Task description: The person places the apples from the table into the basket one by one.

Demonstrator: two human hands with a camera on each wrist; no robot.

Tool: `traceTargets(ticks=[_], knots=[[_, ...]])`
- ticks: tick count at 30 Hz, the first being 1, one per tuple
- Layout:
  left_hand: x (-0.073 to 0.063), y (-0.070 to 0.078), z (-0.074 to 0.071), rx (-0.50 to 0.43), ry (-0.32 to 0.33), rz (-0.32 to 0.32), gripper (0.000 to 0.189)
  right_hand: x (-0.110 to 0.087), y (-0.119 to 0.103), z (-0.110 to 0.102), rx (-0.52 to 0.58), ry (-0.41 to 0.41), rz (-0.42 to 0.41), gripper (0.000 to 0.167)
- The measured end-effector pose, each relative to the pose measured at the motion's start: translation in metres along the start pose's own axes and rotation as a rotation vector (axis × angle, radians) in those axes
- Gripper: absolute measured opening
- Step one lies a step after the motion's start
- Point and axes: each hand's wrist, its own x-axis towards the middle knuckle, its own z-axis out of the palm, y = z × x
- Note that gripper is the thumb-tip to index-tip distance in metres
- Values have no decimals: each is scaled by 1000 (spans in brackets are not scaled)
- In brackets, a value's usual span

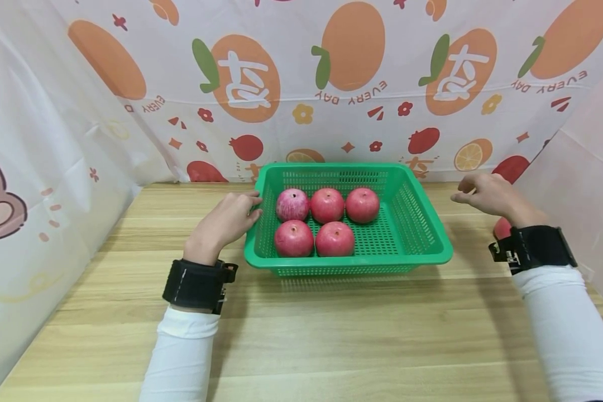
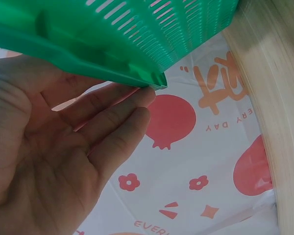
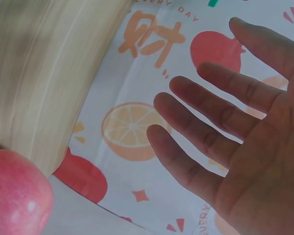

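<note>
My left hand [image 1: 227, 219] rests on the left rim of a green plastic basket [image 1: 349, 261]. In the left wrist view its fingers [image 2: 112, 115] stretch out, touching the basket's edge. Several red apples [image 1: 327, 206] sit on the left and middle of the basket floor, in two rows. My right hand [image 1: 492, 194] is held above the table to the right of the basket, apart from it. The right wrist view shows that hand with fingers spread and nothing in it. Another apple [image 3: 19, 193] lies on the table, partly hidden behind the right wrist in the head view.
A light wooden table [image 1: 362, 329] lies under the basket. White cloth with fruit prints [image 1: 301, 128] stands along its back edge, and pale sheets [image 1: 35, 139] hang at the left and right sides. Black straps [image 1: 196, 283] circle both wrists.
</note>
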Motion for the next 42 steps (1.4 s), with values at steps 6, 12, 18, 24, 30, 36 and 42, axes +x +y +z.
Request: traceTargets(ticks=[6,12,18,24,30,36,42], knots=[[0,-1,0,0,-1,-1,34,-3,6,0,12,-4,43,42],[1,-1,0,-3,2,0,35,-5,13,0,14,-12,66,47],[0,-1,0,-9,5,-3,35,-7,18,-1,7,0,82,46],[0,-1,0,-7,4,-1,35,-10,25,1,4,-8,86,44],[0,-1,0,-9,5,3,36,-12,35,3,-13,5,91,45],[0,0,0,-8,-1,-6,36,-14,40,5,-11,12,106,45],[0,0,-1,5,7,13,34,-17,44,7,-1,23,121,46]])
